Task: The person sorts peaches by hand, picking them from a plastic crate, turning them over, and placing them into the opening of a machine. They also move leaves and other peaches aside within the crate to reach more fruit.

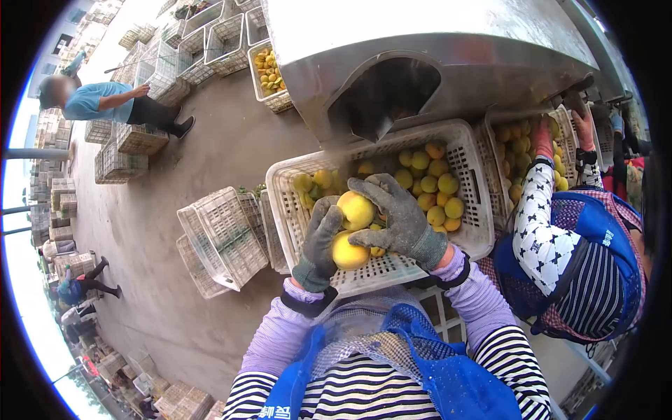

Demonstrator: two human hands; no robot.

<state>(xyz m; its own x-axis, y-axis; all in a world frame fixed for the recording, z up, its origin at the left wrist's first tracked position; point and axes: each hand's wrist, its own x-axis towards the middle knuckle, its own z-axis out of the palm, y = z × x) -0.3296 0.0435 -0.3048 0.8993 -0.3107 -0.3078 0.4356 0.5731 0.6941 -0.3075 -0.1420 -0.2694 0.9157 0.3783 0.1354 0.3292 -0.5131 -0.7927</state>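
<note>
Both of my hands wear dark grey gloves and are raised over a white plastic crate [276,185] of yellow-orange fruit. Between them are two large yellow fruits, an upper one [356,210] and a lower one [350,252]. My left hand [320,241] curls round their left side. My right hand [400,222] reaches over from the right, its fingers on the fruits. More fruit [435,183] lies in the right part of the crate, and a few pieces [318,180] lie at its left end.
A metal machine with a dark opening [385,94] stands beyond the crate. At right, a co-worker [574,259] reaches into another fruit crate [514,150]. Empty crates [227,234] stand at left. A person in blue [105,103] stands farther off, near stacked crates.
</note>
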